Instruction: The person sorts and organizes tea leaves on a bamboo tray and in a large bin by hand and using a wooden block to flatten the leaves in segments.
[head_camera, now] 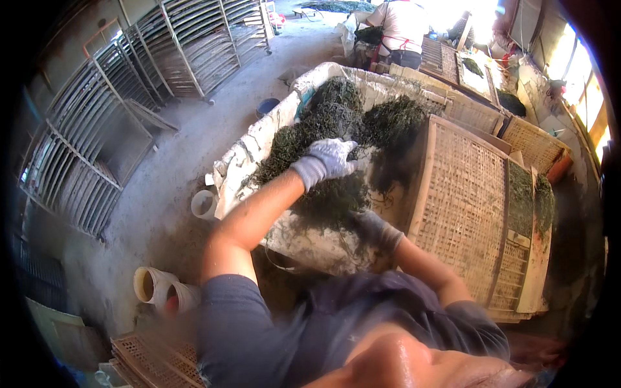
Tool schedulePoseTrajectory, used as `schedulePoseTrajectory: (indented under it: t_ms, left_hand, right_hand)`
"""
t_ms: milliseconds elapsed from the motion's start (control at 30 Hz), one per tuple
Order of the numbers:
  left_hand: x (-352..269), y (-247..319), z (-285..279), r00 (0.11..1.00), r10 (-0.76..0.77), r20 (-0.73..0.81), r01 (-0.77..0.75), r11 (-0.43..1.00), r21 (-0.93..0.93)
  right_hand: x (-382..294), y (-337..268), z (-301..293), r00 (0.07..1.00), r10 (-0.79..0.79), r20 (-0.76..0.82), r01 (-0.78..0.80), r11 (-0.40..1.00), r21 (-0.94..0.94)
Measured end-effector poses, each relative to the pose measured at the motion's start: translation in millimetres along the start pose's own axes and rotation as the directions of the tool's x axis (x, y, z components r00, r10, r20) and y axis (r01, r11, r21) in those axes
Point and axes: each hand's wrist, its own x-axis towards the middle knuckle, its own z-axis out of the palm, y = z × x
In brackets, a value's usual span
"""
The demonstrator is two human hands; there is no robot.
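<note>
My left hand [331, 157], in a pale knit glove, reaches over a heap of dark green, stringy plant matter, probably seaweed [335, 109]. Its fingers are apart, and nothing shows in its grasp. Lower and to the right, my gloved right hand [376, 231] touches the near side of a loose clump of the same strands [332, 199]. The fingertips there are lost in shadow and strands. Both hands are inside a large, pale-lined trough [262, 133]. Along its right side lies a woven bamboo tray [463, 189] with a wooden frame.
Tall slatted racks [194, 53] stand along the left. White buckets [204, 203] and a dark blue bucket [267, 107] are on the floor beside the trough. Another person [402, 29] works beyond its far end. More woven trays [533, 140] lie at right; others [155, 361] are stacked lower left.
</note>
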Motion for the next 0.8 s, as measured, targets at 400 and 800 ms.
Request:
schedulePoseTrajectory:
  t_ms: [400,800]
  left_hand:
    - [-96.6,100.3,185.7,0.757,0.045,-0.652,-0.144,0.984,-0.1]
    - [-48.2,85.1,193.1,0.777,0.03,-0.628,0.167,0.953,0.252]
  right_hand:
    - [39.1,-57.1,-96.0,0.882,0.459,0.111,-0.37,0.526,0.766]
    - [74.8,-85.6,-151.3,0.91,-0.372,-0.18,0.348,0.925,-0.153]
